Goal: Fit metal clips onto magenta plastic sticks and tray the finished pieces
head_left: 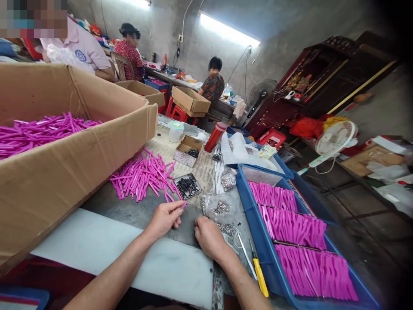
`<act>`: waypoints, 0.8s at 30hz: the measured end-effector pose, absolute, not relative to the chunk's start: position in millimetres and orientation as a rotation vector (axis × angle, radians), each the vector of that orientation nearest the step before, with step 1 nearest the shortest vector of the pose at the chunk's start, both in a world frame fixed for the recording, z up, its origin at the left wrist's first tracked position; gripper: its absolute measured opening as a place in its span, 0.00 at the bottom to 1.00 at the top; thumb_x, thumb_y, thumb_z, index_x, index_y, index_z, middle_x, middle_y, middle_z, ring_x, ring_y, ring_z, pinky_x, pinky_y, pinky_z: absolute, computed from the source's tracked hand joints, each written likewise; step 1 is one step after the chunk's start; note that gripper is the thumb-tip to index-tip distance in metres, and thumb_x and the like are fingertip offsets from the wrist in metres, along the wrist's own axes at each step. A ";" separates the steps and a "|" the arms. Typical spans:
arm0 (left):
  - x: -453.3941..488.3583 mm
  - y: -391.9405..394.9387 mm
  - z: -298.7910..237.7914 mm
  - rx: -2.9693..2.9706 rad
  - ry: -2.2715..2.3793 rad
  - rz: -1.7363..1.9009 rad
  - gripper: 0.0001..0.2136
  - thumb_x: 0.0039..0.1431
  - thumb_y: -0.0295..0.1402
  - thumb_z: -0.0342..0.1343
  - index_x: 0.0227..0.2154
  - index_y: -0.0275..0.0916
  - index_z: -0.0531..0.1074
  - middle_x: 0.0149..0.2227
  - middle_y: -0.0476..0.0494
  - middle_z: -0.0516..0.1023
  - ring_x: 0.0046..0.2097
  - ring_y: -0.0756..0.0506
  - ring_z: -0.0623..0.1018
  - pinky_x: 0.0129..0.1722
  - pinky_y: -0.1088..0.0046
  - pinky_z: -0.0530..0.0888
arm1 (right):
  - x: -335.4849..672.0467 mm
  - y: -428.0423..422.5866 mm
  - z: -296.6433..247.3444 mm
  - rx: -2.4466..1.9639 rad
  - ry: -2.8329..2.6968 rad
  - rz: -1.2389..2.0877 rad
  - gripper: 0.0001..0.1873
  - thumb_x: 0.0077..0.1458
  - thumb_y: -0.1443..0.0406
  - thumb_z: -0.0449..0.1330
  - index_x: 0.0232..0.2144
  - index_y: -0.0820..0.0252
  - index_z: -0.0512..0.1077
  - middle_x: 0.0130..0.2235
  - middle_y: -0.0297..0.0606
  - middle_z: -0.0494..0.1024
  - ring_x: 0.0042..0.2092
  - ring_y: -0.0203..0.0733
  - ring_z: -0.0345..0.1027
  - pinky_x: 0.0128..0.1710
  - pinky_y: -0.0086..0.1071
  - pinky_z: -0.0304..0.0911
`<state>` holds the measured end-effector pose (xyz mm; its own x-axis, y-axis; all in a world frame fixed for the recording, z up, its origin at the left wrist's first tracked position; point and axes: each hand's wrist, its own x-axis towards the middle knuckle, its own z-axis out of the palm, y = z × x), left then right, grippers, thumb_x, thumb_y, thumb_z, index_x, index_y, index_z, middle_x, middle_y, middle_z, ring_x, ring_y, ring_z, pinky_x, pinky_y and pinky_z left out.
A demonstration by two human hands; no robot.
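My left hand [165,219] pinches a slim pink plastic strip [184,204] between thumb and fingertips. Curled closed on the grey tabletop, my right hand [208,237] hides whatever its fingers may hold. A loose pile of pink plastic strips [142,176] lies beyond my left hand. Just past the fingertips is a small square tray holding small black parts [187,186]. Beside my right hand, a clear plastic bag [221,208] contains small metal pieces. White-handled tweezers or a similar slim tool [247,255] and a yellow-handled screwdriver [260,276] lie right of my right forearm.
A large cardboard box [119,133] with pink strips stands at left. A blue crate [250,219] at right holds rows of pink pieces. Farther back are a small carton [183,159], a red bottle [215,137] and a lidded tub [176,132]. Several people sit beyond.
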<state>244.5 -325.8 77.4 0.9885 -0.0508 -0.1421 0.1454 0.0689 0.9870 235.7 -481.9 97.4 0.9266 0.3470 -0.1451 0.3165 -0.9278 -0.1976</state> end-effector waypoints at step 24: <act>214.2 -352.0 116.5 1.545 -0.138 0.070 0.13 0.47 0.30 0.51 0.36 0.36 0.73 0.23 0.49 0.65 0.18 0.56 0.60 0.14 0.82 0.59 | 218.5 -459.7 114.1 -0.899 0.133 0.084 0.10 0.38 0.64 0.60 0.20 0.62 0.61 0.15 0.23 0.56 0.15 0.24 0.40 0.14 0.21 0.38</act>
<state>214.2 -352.0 116.5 0.9903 -0.0419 0.1325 -0.1315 0.0260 0.9910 218.5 -459.7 114.1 0.9884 0.0168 -0.1507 -0.1286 0.6195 -0.7744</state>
